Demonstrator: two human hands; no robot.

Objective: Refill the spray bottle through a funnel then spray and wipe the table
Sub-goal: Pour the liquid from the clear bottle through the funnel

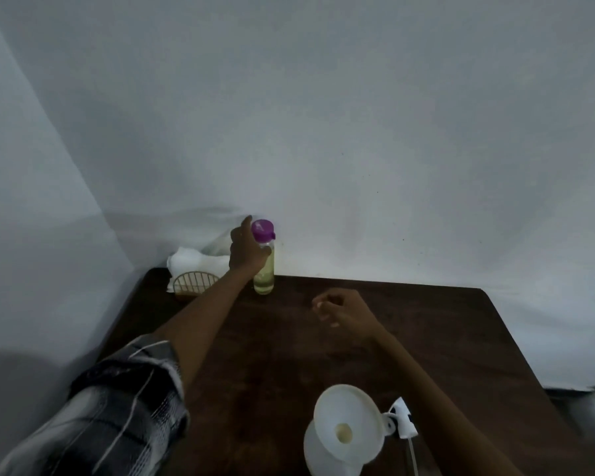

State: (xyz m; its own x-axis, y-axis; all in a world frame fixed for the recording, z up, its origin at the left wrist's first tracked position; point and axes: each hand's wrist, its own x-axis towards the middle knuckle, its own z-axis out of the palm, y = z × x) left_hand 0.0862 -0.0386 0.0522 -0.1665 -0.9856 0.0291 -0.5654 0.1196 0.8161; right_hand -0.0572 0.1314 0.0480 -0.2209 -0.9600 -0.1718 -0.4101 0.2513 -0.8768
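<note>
1 clear bottle (265, 274) with a purple cap stands far left on the dark table (282, 359), any print too blurry to read. The left hand (246, 250) is at its neck, fingers hidden, so can't tell if they grip. The right hand (340, 305) hovers mid-table, fingers loosely curled, holding nothing. At the near edge, 1 white funnel (349, 424) sits in the spray bottle (314, 450), with 1 trigger head (402, 420) just beside it.

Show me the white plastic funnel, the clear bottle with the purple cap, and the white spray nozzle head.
White plastic funnel (350, 412): head view, inner wall of its cone.
Clear bottle with the purple cap (265, 277): head view, lower body holding yellowish liquid.
White spray nozzle head (406, 429): head view, its white collar.
</note>
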